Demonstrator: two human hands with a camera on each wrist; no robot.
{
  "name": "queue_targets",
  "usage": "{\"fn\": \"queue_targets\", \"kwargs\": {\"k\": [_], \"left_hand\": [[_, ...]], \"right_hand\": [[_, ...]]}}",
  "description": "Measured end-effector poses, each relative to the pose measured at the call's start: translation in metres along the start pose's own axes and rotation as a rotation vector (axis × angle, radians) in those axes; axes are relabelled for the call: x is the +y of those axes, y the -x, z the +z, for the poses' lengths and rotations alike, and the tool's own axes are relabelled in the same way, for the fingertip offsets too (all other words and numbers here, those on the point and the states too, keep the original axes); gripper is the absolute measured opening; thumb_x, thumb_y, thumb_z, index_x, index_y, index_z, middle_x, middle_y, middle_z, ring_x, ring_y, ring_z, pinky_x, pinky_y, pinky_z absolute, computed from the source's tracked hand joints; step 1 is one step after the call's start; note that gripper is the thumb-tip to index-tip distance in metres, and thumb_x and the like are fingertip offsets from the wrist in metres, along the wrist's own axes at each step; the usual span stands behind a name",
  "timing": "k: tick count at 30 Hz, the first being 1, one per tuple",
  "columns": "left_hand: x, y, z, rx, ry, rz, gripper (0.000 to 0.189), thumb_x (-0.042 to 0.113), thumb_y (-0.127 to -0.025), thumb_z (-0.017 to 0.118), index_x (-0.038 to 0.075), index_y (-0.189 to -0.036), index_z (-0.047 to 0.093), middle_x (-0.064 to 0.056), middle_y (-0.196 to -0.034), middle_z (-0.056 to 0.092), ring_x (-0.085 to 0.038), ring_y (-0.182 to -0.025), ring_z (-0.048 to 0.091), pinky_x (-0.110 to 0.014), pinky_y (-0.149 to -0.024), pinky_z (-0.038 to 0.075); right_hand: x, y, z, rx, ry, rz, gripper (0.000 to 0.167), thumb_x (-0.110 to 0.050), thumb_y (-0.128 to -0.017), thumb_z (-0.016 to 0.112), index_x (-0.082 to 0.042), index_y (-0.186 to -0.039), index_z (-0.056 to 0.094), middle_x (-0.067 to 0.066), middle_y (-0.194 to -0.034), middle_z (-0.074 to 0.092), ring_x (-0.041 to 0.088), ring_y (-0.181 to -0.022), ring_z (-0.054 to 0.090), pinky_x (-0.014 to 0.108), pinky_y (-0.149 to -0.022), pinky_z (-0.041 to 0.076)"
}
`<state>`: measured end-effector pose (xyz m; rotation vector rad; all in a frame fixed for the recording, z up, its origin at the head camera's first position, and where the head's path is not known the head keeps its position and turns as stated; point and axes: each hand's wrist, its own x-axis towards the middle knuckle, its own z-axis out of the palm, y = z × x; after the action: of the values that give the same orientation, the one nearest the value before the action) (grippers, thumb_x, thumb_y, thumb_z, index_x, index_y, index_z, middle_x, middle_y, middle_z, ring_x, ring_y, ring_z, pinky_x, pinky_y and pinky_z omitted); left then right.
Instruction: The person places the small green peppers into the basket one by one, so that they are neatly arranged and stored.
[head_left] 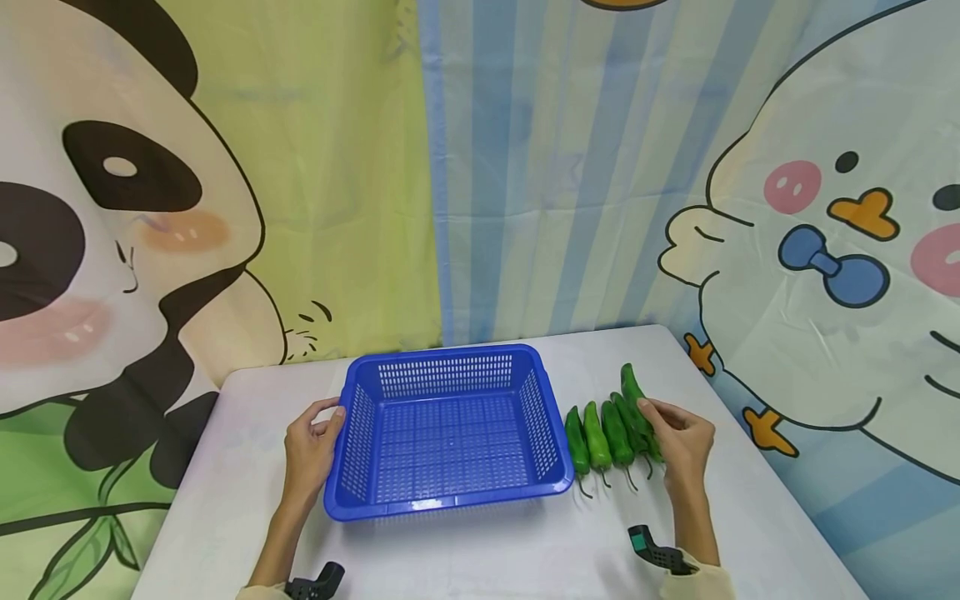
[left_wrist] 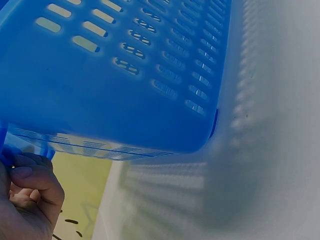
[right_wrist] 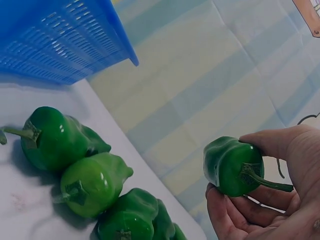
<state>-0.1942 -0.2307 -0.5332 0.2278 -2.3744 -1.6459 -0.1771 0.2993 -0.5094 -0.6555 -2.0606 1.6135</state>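
A blue plastic basket (head_left: 450, 504) with slotted walls stands on the white table. My left hand (head_left: 309, 454) grips its left rim; in the left wrist view the curled fingers (left_wrist: 42, 187) show at the rim beside the slotted wall. On the right, my right hand (head_left: 681, 437) holds a green pepper (right_wrist: 227, 167) between thumb and fingers, raised off the table, its stem toward the palm. Several other green peppers lie in a row between the basket and this hand, among them a lighter green pepper (head_left: 597, 437) and a darker pepper (head_left: 577, 446) nearest the basket.
The white table (head_left: 510, 558) extends in front of the basket and out to both sides. Behind it hangs a printed curtain (head_left: 540, 167) with a panda on the left and a white chick on the right. Dark wrist devices (head_left: 660, 554) sit on both forearms.
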Motion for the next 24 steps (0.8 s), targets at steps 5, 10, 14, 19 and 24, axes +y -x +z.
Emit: {"fn": "queue_targets", "kwargs": {"k": [5,10,14,19,24], "left_hand": [[0.0,0.0,0.0,0.0,0.002,0.003,0.043,0.033,-0.114,0.059,0.002,-0.143,0.065,-0.03,-0.103,0.081,-0.004,-0.063,0.074,-0.022,-0.058,0.058],[0.0,0.001,0.0,-0.002,-0.002,-0.002,0.044,0.033,-0.114,0.059,0.001,-0.144,0.064,-0.031,-0.105,0.081,-0.004,-0.065,0.074,-0.022,-0.059,0.059],[0.0,0.001,0.0,0.004,-0.006,-0.002,0.044,0.033,-0.114,0.059,0.001,-0.144,0.064,-0.031,-0.106,0.081,-0.003,-0.065,0.074,-0.022,-0.059,0.059],[0.0,0.001,0.001,0.007,-0.015,-0.006,0.044,0.034,-0.115,0.058,0.002,-0.144,0.064,-0.03,-0.105,0.081,-0.004,-0.065,0.074,-0.022,-0.06,0.058],[0.0,0.001,0.001,0.002,-0.009,-0.011,0.043,0.033,-0.115,0.058,0.002,-0.144,0.064,-0.03,-0.104,0.081,-0.005,-0.065,0.074,-0.022,-0.06,0.058]], "right_hand": [[-0.004,0.003,0.003,-0.02,-0.025,0.035,0.047,-0.033,-0.096,0.087,0.001,-0.127,0.079,-0.028,-0.086,0.072,-0.002,-0.095,0.067,0.006,-0.081,0.051],[-0.007,0.006,0.008,-0.037,-0.041,0.053,0.047,-0.034,-0.096,0.086,0.001,-0.127,0.079,-0.027,-0.087,0.073,0.0,-0.096,0.067,0.009,-0.081,0.053],[-0.008,0.009,0.011,-0.043,-0.05,0.052,0.048,-0.034,-0.095,0.087,0.002,-0.126,0.079,-0.027,-0.085,0.073,0.0,-0.093,0.068,0.013,-0.078,0.053],[-0.011,0.013,0.016,-0.054,-0.063,0.042,0.047,-0.034,-0.095,0.087,0.003,-0.125,0.079,-0.026,-0.084,0.075,0.0,-0.092,0.069,0.013,-0.078,0.053],[-0.016,0.018,0.021,-0.062,-0.064,0.046,0.047,-0.034,-0.096,0.086,0.002,-0.125,0.079,-0.026,-0.085,0.075,0.002,-0.092,0.068,0.016,-0.079,0.053]]}}
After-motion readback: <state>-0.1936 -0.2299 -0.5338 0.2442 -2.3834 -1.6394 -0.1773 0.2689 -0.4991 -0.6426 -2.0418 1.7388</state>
